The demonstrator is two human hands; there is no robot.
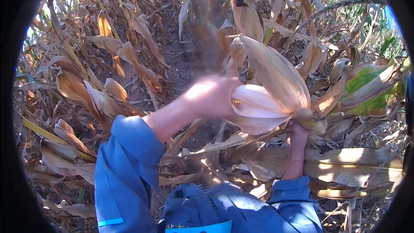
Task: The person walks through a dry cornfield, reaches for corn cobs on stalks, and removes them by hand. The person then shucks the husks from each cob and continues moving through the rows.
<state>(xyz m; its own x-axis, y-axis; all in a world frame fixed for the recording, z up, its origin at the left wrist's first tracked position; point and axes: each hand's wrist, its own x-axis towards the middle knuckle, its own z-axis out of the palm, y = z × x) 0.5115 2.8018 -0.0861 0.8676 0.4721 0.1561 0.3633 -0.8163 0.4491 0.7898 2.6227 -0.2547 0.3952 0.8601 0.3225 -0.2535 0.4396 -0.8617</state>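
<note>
An ear of corn (236, 103) lies in its partly opened dry husk (275, 68), in front of me right of centre. A few yellow kernels show near its tip. My left hand (218, 95), slightly blurred, closes round the tip end of the pale inner husk. My right hand (297, 132) grips the base of the ear from below, near the stalk end; most of its fingers are hidden under the husk. One broad outer husk leaf stands up and away from the ear.
Dry corn stalks and curled leaves surround me. Another husked ear (247, 19) hangs just beyond. A green-and-brown leaf (368, 87) is at the right, and a long dry leaf (352, 165) crosses below my right hand. Bare soil (178, 61) shows between the rows.
</note>
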